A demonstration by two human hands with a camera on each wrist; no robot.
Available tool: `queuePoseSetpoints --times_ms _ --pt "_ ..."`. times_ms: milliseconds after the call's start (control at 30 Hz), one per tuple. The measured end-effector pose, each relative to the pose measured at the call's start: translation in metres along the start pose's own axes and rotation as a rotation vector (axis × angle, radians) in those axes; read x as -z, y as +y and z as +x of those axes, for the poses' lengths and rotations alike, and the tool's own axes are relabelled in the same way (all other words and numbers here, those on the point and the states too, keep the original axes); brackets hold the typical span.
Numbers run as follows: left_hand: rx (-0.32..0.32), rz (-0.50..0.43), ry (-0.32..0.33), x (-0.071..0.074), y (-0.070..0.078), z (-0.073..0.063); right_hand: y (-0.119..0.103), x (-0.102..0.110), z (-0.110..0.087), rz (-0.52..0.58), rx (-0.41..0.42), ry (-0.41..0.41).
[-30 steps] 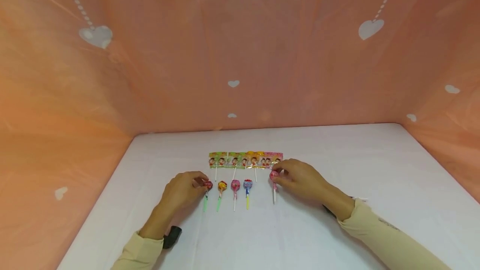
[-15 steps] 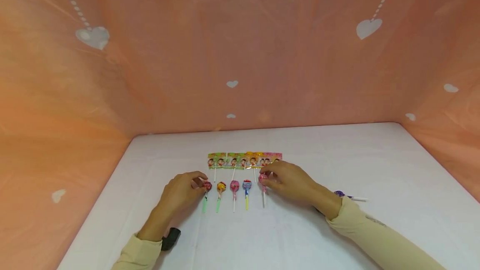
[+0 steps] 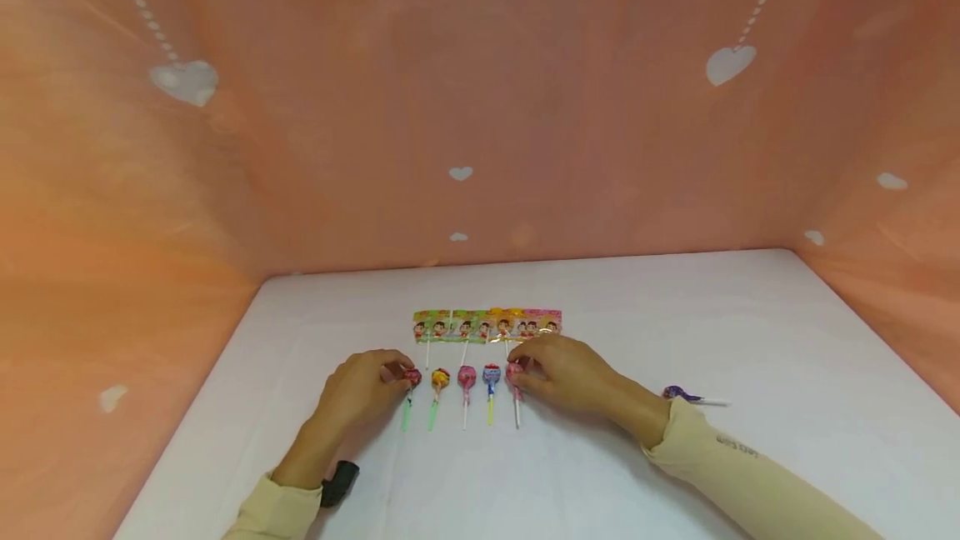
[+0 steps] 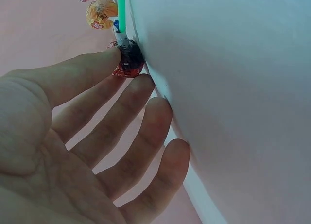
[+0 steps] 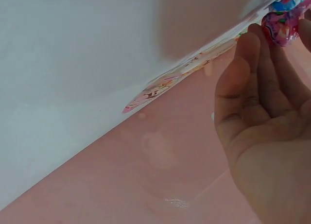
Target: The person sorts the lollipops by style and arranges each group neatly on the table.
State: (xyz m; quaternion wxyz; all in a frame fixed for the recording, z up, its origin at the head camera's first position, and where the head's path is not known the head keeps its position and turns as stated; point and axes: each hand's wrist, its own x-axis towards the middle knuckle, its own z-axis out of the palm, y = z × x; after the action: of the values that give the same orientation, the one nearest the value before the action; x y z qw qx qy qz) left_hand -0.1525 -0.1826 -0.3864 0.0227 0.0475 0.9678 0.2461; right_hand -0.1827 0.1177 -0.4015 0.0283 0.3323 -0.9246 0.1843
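My left hand [image 3: 358, 394] pinches the head of a dark red lollipop [image 4: 129, 61] with a green stick, at the left end of a row. Thumb and forefinger grip it; the other fingers spread loosely beside it. At the row's right end, my right hand [image 3: 573, 375] holds a pink lollipop [image 5: 281, 29] by its wrapped head, white stick pointing toward me. Between the hands lie a yellow lollipop [image 3: 440, 378] with a green stick, a pink lollipop [image 3: 467, 377] with a white stick and a blue lollipop [image 3: 491, 374] with a yellow stick.
Behind the row lie flat packaged lollipops in green wrappers [image 3: 463, 325], an orange wrapper [image 3: 504, 325] and a pink wrapper [image 3: 551, 317]. A purple lollipop [image 3: 678, 393] lies by the right forearm. The white table [image 3: 480, 482] meets an orange curtain [image 3: 480, 107] at the back and sides.
My right hand has moved left with the pink lollipop, bringing it beside the blue one. The purple lollipop has come into view from behind the right arm. My left hand stays at the red lollipop.
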Motion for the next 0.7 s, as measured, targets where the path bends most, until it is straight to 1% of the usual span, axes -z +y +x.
queuePoseSetpoints --times_ms 300,400,567,700 --pt "0.000 0.008 0.009 -0.0008 -0.0002 0.0006 0.0019 -0.0024 0.0018 -0.016 0.025 0.017" --pt "-0.001 0.007 0.001 -0.0005 0.0003 0.0009 0.0026 -0.0031 0.0024 -0.020 0.022 0.010" --pt "-0.004 0.005 0.005 -0.0007 0.0009 0.0015 0.0029 -0.0041 0.0037 -0.021 0.024 0.024" --pt "0.012 0.005 -0.001 -0.0014 0.0002 0.0006 0.0023 -0.0060 0.0044 -0.025 0.011 0.022"
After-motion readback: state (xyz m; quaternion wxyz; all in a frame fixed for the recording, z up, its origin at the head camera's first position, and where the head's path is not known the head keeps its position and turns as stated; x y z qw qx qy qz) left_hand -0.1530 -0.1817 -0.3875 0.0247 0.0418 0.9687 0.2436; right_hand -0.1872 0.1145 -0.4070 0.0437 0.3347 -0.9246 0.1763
